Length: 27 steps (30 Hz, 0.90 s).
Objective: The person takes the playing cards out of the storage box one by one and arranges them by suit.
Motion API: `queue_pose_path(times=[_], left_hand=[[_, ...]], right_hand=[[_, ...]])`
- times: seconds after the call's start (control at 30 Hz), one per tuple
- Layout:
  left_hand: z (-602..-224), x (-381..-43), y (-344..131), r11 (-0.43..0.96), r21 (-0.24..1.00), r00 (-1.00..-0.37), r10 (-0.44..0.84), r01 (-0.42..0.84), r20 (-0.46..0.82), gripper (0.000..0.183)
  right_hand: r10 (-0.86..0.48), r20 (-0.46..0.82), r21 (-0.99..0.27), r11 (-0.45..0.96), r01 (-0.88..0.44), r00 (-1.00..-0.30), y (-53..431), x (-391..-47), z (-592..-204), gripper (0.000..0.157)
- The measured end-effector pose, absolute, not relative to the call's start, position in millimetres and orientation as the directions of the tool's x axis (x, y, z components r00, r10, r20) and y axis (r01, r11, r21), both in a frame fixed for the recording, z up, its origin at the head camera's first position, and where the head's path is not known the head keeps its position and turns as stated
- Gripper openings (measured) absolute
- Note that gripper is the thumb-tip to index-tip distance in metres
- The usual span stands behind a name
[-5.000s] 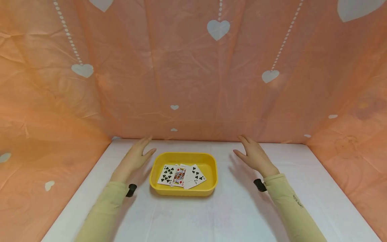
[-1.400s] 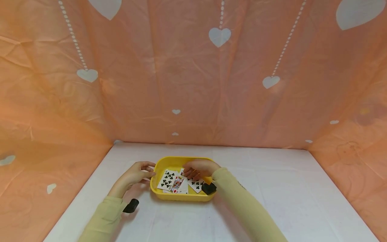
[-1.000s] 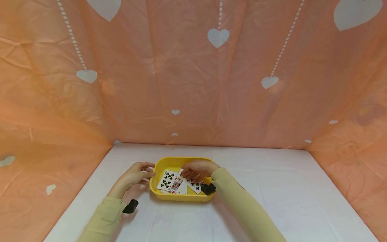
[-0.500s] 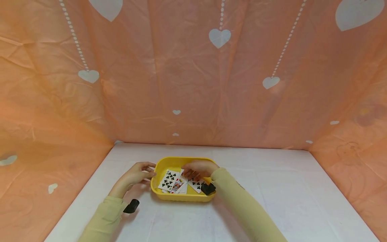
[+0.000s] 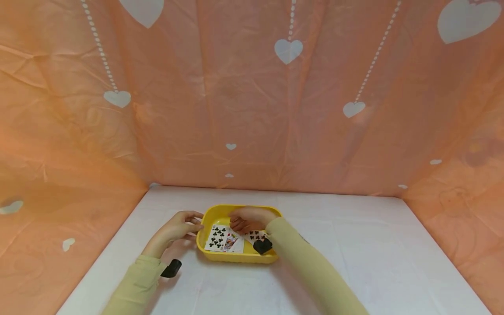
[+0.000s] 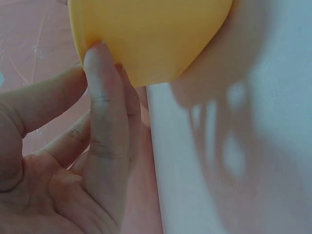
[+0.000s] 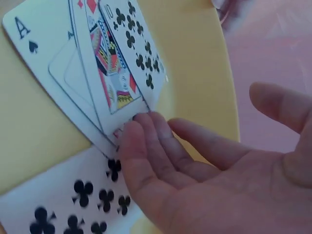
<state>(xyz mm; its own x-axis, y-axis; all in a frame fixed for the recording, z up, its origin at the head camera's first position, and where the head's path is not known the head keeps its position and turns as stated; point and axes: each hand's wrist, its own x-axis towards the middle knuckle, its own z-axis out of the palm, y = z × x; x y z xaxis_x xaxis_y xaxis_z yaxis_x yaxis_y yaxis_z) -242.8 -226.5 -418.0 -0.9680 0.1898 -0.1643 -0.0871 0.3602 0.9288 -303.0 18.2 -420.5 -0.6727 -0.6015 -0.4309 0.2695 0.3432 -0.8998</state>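
A shallow yellow tray (image 5: 240, 258) holds several playing cards, among them a ten of clubs (image 5: 216, 238), a face card of diamonds (image 7: 114, 68) and an ace of spades (image 7: 34, 53). At the tray's left end, my left hand (image 5: 177, 226) grips the wall with thumb and fingertips, as the left wrist view shows closely. My right hand (image 5: 250, 218) reaches inside, its thumb and first fingers together at the lower ends of the fanned cards. In the right wrist view another clubs card (image 7: 73, 200) lies under that hand, partly covered. Exactly which cards the fingertips pinch is hidden.
The tray stands on a white tabletop (image 5: 354, 236). Orange cloth (image 5: 252, 109) with white hearts encloses the back and both sides. Each wrist carries a small black device (image 5: 170, 268).
Both hands came in from beside the tray, the right dipping into it. In the last half second the right hand shifted left, and the ten of clubs moved slightly. The left hand stayed put.
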Motion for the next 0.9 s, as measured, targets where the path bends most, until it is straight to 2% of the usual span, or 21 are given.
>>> queue_pose_path(times=[0.13,0.33,0.63,0.8,0.9], left_hand=[[-416.5,-242.1,-226.6,0.364,0.927,-0.968,0.188,-0.087,-0.164,0.042],[-416.0,-240.2,-225.8,0.370,0.924,-0.968,0.180,-0.096,-0.172,0.042],[-418.1,-238.3,-225.6,0.391,0.914,-0.969,0.164,-0.109,-0.186,0.042],[-417.7,-240.4,-223.8,0.396,0.911,-0.969,0.156,-0.117,-0.192,0.040],[-416.1,-242.1,-222.9,0.403,0.907,-0.969,0.151,-0.121,-0.196,0.040]], right_hand=[[-0.626,-0.436,-0.899,0.340,0.277,-0.647,10.5,-302.8,-420.7,0.029],[-0.610,-0.450,-0.892,0.339,0.299,-0.652,2.3,-302.7,-421.2,0.023],[-0.662,-0.424,-0.900,0.385,0.205,-0.618,-3.5,-305.4,-423.1,0.017],[-0.661,-0.401,-0.898,0.422,0.128,-0.634,-0.7,-307.5,-422.0,0.010],[-0.634,-0.385,-0.893,0.439,0.098,-0.670,2.5,-309.7,-420.4,0.010]])
